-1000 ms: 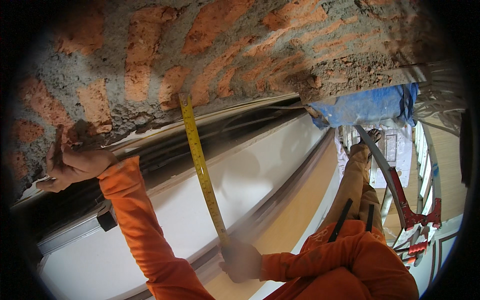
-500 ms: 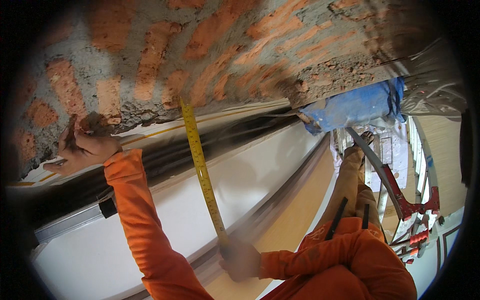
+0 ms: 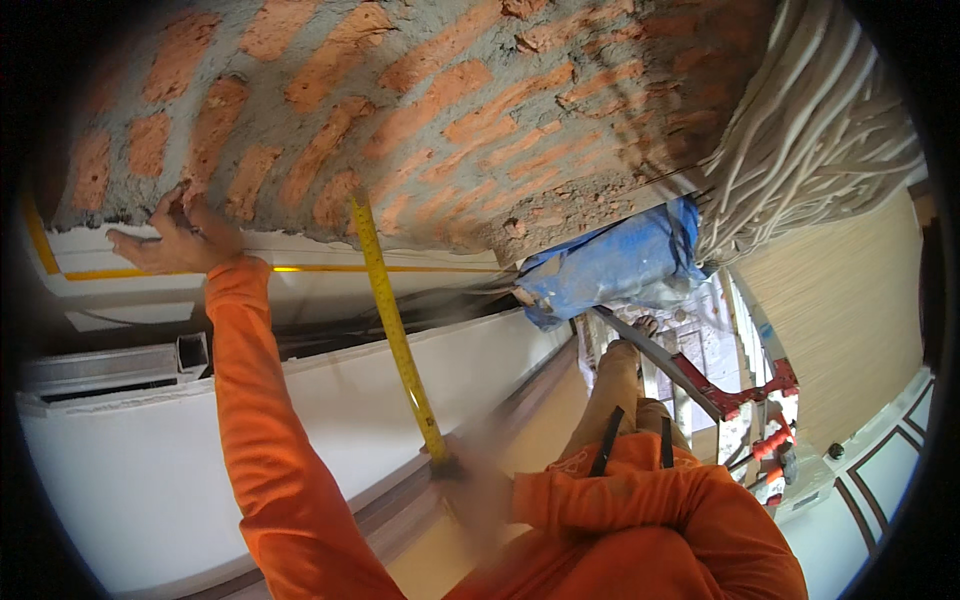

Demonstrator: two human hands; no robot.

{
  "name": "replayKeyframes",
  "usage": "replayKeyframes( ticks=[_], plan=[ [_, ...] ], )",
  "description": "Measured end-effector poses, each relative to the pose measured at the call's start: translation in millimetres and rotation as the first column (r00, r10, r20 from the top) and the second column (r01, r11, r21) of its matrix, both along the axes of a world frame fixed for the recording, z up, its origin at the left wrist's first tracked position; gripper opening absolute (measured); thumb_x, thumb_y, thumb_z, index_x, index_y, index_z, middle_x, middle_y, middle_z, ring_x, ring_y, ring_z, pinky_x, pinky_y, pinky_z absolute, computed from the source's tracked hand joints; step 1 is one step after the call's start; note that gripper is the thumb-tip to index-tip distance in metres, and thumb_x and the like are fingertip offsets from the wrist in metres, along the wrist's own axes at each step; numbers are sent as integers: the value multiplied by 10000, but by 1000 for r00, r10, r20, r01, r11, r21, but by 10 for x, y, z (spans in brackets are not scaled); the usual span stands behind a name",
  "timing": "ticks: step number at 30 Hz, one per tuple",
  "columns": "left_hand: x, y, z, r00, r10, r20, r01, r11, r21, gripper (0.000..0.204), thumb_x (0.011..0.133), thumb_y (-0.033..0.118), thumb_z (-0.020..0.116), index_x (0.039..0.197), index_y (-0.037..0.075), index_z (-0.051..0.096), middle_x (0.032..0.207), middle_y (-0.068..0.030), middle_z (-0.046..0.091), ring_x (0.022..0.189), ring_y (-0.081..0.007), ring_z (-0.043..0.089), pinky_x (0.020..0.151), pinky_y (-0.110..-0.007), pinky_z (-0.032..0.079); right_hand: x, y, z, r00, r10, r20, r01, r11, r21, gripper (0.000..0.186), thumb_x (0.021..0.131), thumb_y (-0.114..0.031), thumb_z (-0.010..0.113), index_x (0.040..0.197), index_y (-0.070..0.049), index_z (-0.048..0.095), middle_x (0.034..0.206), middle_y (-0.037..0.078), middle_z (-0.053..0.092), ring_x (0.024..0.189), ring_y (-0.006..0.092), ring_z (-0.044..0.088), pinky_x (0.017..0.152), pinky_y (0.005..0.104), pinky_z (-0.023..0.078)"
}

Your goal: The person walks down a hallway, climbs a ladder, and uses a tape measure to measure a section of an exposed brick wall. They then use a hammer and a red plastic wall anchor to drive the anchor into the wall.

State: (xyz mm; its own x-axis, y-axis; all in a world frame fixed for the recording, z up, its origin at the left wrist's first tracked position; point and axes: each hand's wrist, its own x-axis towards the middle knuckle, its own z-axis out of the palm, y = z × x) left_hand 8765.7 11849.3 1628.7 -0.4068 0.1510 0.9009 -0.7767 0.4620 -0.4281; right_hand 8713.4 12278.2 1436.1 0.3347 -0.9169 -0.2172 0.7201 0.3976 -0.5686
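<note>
My left hand (image 3: 190, 238) reaches up to the lower edge of a rough brick wall (image 3: 330, 190). Its fingers are apart; the fingertips touch or nearly touch the mortar, and nothing shows in them. A yellow tape measure (image 3: 393, 325) has its blade pulled out straight, slanting from the wall's lower edge down to my right hand (image 3: 478, 490). That hand is blurred by motion, closed around the tape's lower end; the case is mostly hidden. The blade's free end lies against the brickwork and crosses in front of a white panel (image 3: 300, 385).
Blue sheeting (image 3: 610, 255) wraps something beside the wall, with a thick bundle of pale cables (image 3: 810, 130) right of it. Below stands a ladder with red fittings (image 3: 745, 400), near my legs. A metal channel (image 3: 110, 368) lies on the panel's left, by a dark gap.
My view has swung, so the wall and blue sheeting sit farther left and the cable bundle shows. The tape still spans from wall to right hand; my left hand stays at the wall's edge.
</note>
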Motion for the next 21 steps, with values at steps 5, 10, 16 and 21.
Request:
replayKeyframes(
  ticks=[5, 10, 16, 21],
  plan=[
    [-33, 76, 6, 1000, 23, 6, -23, 999, -39, 226, 843, 368, 565, 911, 201, 701, 1508, -266, 274, 1376, -517, 233, 1050, -648, 227, -273, 21, -193, 978, 52, 202, -102, 964, 246, 494, 886, -237, 632, 1299, -92, 403, 898, 100, 568, 664, 199, 593, 600, 343, 523],
    [-193, 221, -23, 996, 71, -46, -70, 997, 26, 276, 860, 384, 532, 971, 192, 696, 1506, -249, 260, 1383, -525, 203, 1046, -651, 233, -838, 254, 118, 928, -153, 340, -46, 859, 511, 499, 866, -265, 627, 1252, -82, 368, 869, 121, 531, 594, 236, 598, 515, 381, 541],
    [-111, 201, -40, 995, 72, -61, -70, 997, 40, 271, 830, 364, 544, 994, 218, 702, 1498, -237, 285, 1380, -516, 218, 1051, -634, 253, -1271, 672, -15, 955, -239, 174, 137, 879, 458, 568, 830, -224, 689, 1272, -87, 361, 951, 92, 522, 737, 238, 627, 580, 379, 542],
    [-45, 150, -30, 988, 146, -42, -144, 989, 33, 236, 800, 310, 613, 1008, 246, 705, 1486, -230, 302, 1372, -518, 229, 1047, -629, 277, -1636, 1220, -55, 964, -261, 47, 218, 880, 422, 675, 824, -194, 693, 1377, -60, 329, 1052, 90, 545, 900, 213, 607, 774, 358, 505]
  ],
)
